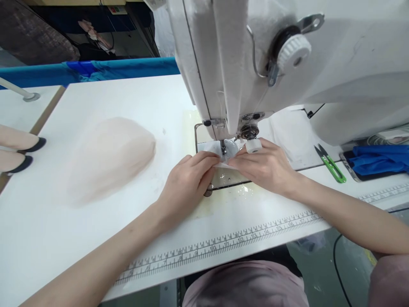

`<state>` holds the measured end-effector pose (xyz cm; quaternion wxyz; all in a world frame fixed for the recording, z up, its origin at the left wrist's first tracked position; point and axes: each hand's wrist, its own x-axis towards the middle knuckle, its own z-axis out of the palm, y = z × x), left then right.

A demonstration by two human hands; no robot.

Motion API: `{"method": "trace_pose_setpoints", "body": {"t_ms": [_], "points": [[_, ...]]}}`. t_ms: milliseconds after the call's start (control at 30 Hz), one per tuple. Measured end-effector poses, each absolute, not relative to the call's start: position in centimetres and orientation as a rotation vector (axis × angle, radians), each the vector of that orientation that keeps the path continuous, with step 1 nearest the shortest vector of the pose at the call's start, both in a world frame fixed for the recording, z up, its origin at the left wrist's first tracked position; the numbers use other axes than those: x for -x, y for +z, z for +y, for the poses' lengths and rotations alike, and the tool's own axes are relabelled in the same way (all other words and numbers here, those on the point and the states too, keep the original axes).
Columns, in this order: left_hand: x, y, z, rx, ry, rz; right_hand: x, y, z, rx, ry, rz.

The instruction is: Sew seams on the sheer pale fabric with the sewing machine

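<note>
The table [47, 238] is big and white. On it stands a big white machine [204, 55], with its head above both hands. A long ruler [223, 247] runs along the near edge of the table, below the hands. A pale tan shape [118, 157] shows on the left part of the table, but it is too faint to tell what it is.

Under the needle part is a shiny plate [220, 182]. The left hand [190, 177] and the right hand [266, 166] meet at this plate, one on each side. The fingers of each hand are bent and close together, with no wide gap, and the tips pinch a thin white strip between them.

Far off to the right, a bright blue cloth [381, 160] lies over part of a dark phone [350, 167]. Green snips [332, 165] lie just left of the phone, tips pointing away.

The white strip [226, 166] is small and sits just in front of the little metal foot [223, 147]. I cannot tell if they touch.
</note>
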<state>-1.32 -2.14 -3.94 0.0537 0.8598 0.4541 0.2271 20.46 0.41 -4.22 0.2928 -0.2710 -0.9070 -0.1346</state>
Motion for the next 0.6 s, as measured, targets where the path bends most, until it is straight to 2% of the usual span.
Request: {"method": "trace_pose_setpoints", "body": {"t_ms": [300, 600], "points": [[0.8, -3.6, -0.4, -2.302, 0.720, 1.330, -19.8, -4.1, 1.1, 1.055, -0.179, -2.329], [1.1, -3.9, 0.1, -2.364, 0.760, 1.223, -19.9, -3.9, 0.9, 1.002, -0.226, -2.350]]}}
